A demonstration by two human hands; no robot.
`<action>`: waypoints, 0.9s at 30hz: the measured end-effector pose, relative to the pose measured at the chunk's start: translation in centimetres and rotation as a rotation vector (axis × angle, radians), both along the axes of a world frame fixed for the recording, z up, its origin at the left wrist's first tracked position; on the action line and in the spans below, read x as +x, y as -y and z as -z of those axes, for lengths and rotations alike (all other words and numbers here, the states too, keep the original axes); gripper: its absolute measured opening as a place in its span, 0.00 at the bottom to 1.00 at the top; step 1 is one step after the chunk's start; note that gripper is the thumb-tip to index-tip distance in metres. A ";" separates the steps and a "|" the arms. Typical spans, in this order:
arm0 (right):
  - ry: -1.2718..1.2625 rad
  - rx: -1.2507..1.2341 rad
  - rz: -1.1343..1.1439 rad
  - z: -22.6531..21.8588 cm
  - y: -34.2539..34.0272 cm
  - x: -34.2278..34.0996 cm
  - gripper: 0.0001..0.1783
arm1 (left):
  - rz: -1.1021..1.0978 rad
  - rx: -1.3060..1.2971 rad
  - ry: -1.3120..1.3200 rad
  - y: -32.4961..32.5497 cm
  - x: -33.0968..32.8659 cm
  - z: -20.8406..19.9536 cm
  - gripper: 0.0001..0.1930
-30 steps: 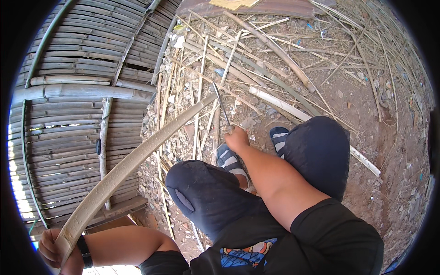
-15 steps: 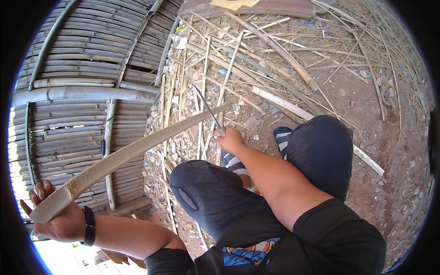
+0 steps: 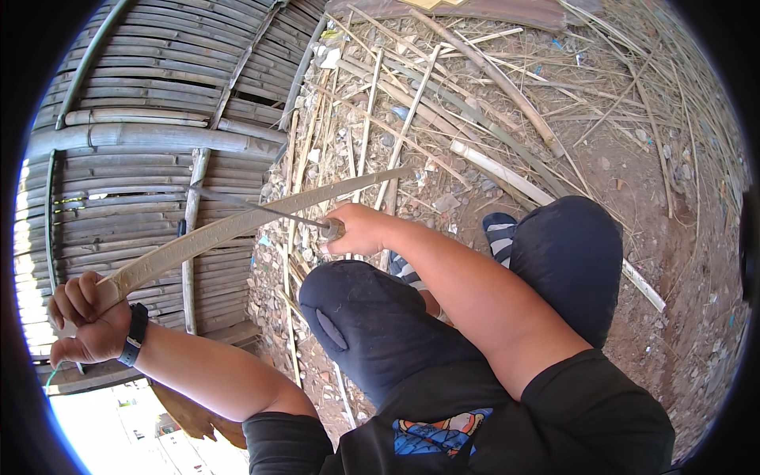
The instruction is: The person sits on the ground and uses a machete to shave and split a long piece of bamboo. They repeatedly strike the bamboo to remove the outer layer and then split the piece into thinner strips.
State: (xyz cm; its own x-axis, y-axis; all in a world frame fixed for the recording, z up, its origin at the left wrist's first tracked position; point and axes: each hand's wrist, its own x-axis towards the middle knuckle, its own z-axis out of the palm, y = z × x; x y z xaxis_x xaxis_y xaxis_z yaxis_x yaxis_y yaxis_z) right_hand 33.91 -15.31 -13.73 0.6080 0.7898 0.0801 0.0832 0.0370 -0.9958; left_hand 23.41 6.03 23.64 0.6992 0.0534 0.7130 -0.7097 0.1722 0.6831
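Note:
My left hand [image 3: 91, 317], with a dark band on its wrist, is closed round the near end of a long, flat bamboo strip [image 3: 226, 227]. The strip slants up and away to the right, its far end over the littered ground. In my right hand [image 3: 358, 229] is a knife [image 3: 294, 216], gripped by its short wooden handle. Its narrow blade points left and crosses the strip near the middle; whether the edge touches the strip I cannot tell. Most of my left palm is hidden behind its curled fingers.
A bamboo slat wall [image 3: 134, 182] rises on the left. Split bamboo sticks [image 3: 507, 174], poles and dry shavings litter the stony ground ahead. My bent knees [image 3: 364, 324] are below the knife. A brown board [image 3: 491, 12] lies at the far edge.
My right hand has moved left and nearer, and the knife has swung from pointing away to pointing left across the strip. My left hand has risen slightly, its fingers now wrapped round the strip.

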 end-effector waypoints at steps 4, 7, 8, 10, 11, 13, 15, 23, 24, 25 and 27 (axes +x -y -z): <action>-0.533 -0.342 0.097 7.6 1.2 -0.6 0.15 | -0.253 -0.072 0.031 -0.4 0.4 0.4 0.26; -0.539 -0.202 0.079 8.7 -0.3 0.0 0.16 | -0.339 -0.073 0.065 -1.0 0.3 0.6 0.25; -0.467 -0.162 0.063 6.4 -0.3 -0.4 0.17 | -0.406 -0.078 0.067 -1.5 -0.3 1.0 0.25; -0.175 -0.130 0.052 1.1 -0.7 -1.1 0.20 | -0.365 -0.094 0.080 -1.8 -0.8 1.5 0.25; -0.020 -0.068 0.085 0.2 -2.1 -1.5 0.20 | -0.382 -0.093 0.085 -0.7 -0.8 1.6 0.25; 0.076 0.013 0.081 -3.0 -2.6 -2.2 0.16 | -0.412 -0.070 0.090 0.3 -1.5 1.4 0.26; 0.032 -0.024 0.166 -1.9 -2.5 -2.2 0.15 | -0.434 -0.046 0.117 1.9 -1.5 1.4 0.26; -0.053 -0.530 0.036 15.5 0.0 -1.1 0.11 | -0.412 -0.025 0.106 1.4 -1.2 1.1 0.24; -0.131 -0.449 0.112 14.0 -0.6 -1.2 0.12 | -0.424 -0.035 0.105 1.3 -1.2 1.4 0.24; -0.202 -0.364 0.184 12.2 -1.1 -1.3 0.14 | -0.426 -0.055 0.115 1.3 -1.0 1.5 0.24; -0.238 -0.199 0.238 5.2 -1.8 -1.6 0.19 | -0.428 -0.066 0.121 0.7 -1.3 1.8 0.25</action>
State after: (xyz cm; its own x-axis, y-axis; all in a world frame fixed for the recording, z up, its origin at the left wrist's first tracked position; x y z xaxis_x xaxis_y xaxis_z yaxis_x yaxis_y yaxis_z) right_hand 32.35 -13.49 -18.91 0.7594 0.6104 -0.2252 -0.1676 -0.1510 -0.9742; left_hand 22.15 5.28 21.86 0.5161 0.3679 0.7735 -0.8006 -0.1138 0.5883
